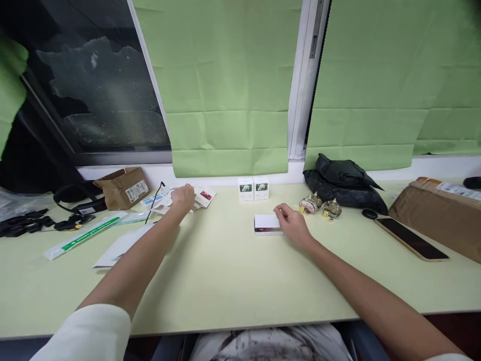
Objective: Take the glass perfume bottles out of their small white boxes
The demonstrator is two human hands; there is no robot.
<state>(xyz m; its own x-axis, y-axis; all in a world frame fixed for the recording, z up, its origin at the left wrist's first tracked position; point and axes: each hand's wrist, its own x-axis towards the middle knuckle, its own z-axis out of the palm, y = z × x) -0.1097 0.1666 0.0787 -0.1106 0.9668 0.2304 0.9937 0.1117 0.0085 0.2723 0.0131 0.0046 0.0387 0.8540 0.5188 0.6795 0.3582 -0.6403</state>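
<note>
Over a loose pile of white papers and flattened card (pixel 161 200) at the back left, my left hand (pixel 183 198) is closed with its fingers pointing down; what they hold, if anything, is hidden. A white card with a red picture (pixel 205 196) lies just right of it. My right hand (pixel 293 224) is curled at the right end of a small white box (pixel 267 221), covering that end. Its thumb and fingers are pinched together by the box's far edge; whatever is between them cannot be made out. The box's near side shows a dark reddish picture.
Two small white boxes with flower pictures (pixel 253 189) stand at the back. Two gold-trimmed glass ornaments (pixel 319 205), a black plastic bag (pixel 341 185), a phone (pixel 411 239) and a cardboard parcel (pixel 436 215) are on the right. Left are glasses (pixel 154 201), an open carton (pixel 124 188) and black cables (pixel 30 220).
</note>
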